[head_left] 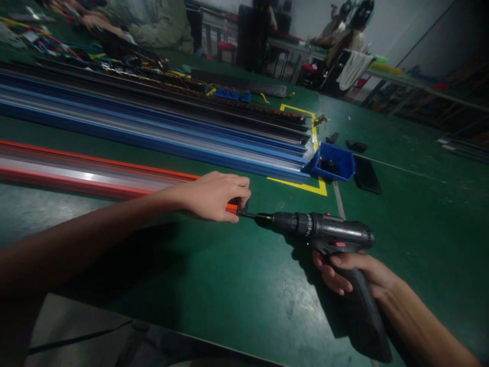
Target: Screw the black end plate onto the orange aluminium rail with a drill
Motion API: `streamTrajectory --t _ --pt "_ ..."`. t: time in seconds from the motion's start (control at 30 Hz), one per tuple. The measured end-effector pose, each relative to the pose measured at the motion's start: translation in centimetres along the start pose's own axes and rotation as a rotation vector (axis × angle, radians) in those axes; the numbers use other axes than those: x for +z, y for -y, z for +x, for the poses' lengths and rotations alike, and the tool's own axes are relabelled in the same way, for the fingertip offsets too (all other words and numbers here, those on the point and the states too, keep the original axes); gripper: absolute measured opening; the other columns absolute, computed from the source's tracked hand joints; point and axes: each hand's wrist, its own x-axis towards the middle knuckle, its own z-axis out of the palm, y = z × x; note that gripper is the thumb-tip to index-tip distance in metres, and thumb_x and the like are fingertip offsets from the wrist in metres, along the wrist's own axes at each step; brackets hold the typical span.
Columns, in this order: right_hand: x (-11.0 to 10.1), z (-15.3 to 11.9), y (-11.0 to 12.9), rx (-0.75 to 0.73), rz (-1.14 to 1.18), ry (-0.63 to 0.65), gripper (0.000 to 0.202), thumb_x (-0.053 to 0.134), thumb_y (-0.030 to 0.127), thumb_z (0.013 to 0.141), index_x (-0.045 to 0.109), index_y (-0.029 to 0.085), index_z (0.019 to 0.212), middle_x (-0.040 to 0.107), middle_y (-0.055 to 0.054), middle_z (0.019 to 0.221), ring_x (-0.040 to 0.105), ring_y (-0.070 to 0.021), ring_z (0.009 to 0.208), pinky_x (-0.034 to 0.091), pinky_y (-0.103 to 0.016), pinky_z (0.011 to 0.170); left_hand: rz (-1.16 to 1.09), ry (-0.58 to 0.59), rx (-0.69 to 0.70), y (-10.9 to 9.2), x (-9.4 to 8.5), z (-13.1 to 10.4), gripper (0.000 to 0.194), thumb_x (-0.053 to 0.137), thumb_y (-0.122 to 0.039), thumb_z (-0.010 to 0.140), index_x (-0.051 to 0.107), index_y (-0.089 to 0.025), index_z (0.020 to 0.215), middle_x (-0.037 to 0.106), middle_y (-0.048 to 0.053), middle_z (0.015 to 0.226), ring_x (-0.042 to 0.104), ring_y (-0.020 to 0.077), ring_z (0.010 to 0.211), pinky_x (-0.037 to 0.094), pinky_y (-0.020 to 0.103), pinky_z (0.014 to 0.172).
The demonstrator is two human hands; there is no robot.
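Green tabletop underlies drill seemingly touching black piece.

Drill right of rail, strips behind rail on workbench, bin at strips' right end

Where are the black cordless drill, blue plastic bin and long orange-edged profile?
Black cordless drill (336,233): head view, motor housing.
Blue plastic bin (343,157): head view, inside wall.
Long orange-edged profile (95,176): head view, grey face.
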Motion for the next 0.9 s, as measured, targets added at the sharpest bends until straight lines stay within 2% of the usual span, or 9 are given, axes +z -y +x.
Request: streamTrajectory --t 0.9 --pt "0.11 0.0 0.04 -0.015 0.008 -0.005 0.023 0.08 0.024 0.089 0.08 0.005 0.102 0.069 -0.005 0.074 0.057 -0.007 0.051 0.057 -0.021 0.056 0.02 -0.009 0.01 0.13 0.15 0.02 0.022 0.075 -0.044 0.082 0.066 -0.026 0.092 0.063 0.0 0.104 0.062 0.02 0.099 0.033 0.032 0.07"
